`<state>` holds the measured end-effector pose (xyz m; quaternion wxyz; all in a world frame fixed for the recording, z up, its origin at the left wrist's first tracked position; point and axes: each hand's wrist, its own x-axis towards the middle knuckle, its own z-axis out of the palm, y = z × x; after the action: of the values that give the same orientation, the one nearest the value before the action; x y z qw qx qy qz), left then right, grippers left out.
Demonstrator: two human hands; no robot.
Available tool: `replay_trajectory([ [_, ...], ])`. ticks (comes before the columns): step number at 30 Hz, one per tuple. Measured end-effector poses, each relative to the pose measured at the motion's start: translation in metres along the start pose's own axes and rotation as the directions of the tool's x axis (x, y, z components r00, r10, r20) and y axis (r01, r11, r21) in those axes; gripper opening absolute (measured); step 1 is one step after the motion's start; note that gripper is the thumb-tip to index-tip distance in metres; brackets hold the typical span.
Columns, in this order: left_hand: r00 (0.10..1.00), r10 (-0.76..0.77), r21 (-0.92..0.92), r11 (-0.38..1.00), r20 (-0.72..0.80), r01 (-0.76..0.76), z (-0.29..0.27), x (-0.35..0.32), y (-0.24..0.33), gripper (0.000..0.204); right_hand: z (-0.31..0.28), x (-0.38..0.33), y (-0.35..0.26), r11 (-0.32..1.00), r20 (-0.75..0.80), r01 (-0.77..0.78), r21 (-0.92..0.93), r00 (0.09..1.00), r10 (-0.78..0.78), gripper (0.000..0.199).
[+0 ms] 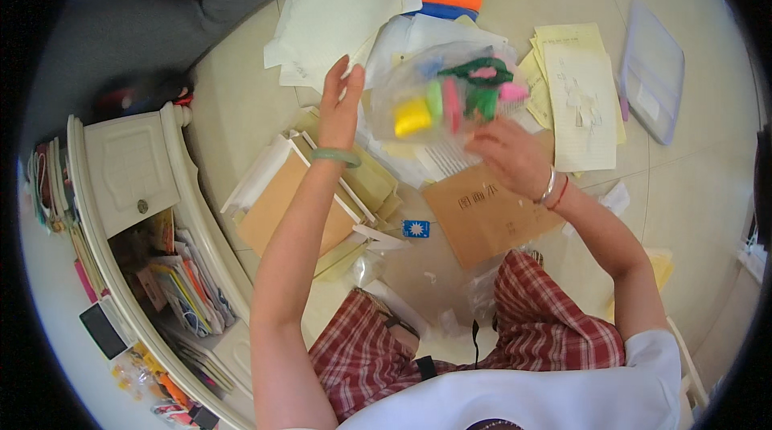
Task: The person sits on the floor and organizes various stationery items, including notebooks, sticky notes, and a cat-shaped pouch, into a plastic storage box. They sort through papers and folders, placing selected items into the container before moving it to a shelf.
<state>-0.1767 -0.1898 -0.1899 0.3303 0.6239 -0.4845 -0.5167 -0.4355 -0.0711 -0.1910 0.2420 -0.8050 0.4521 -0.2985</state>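
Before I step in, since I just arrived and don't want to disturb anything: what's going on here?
A person has the right hand at the near edge of a clear bag of bright items; blur hides whether the fingers grip it. The left hand is raised, open and apart from the bag, beside white papers. A brown booklet lies nearer the person, and a lilac-edged case lies off to the right.

A clear plastic bag is bulging, slightly blurred, in the frame's upper centre. Through it, a yellow block, pink pieces and dark green looped handles are showing.
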Motion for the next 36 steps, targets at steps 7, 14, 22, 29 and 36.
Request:
replay_trajectory([
  [7, 0.897, 0.169, 0.487, 0.791, 0.408, -0.370, 0.023, -0.044, 0.000, 0.079, -0.021, -0.028, -0.017, 0.978, 0.033, -0.206, 0.024, 0.978, 0.205, 0.030],
  [14, 0.950, -0.031, 0.355, 0.931, 0.312, -0.086, 0.020, -0.065, -0.050, 0.079, 0.005, -0.029, 0.036, 0.843, -0.238, -0.505, 0.187, 0.809, 0.537, 0.049],
  [22, 0.905, -0.335, 0.118, 0.942, 0.264, 0.314, 0.008, -0.064, 0.012, 0.049, -0.024, -0.033, 0.056, 0.483, -0.013, -0.596, 0.642, 0.622, 0.783, 0.024],
  [29, 0.908, -0.097, -0.089, 0.985, 0.407, 0.145, 0.016, -0.077, 0.064, 0.034, -0.053, -0.024, 0.008, 0.651, -0.198, -0.501, 0.570, 0.686, 0.701, 0.036],
  [36, 0.819, 0.292, -0.080, 0.953, 0.494, -0.292, 0.046, -0.116, 0.131, 0.026, -0.055, 0.012, -0.059, 0.859, -0.279, -0.292, 0.421, 0.859, 0.429, 0.034],
])
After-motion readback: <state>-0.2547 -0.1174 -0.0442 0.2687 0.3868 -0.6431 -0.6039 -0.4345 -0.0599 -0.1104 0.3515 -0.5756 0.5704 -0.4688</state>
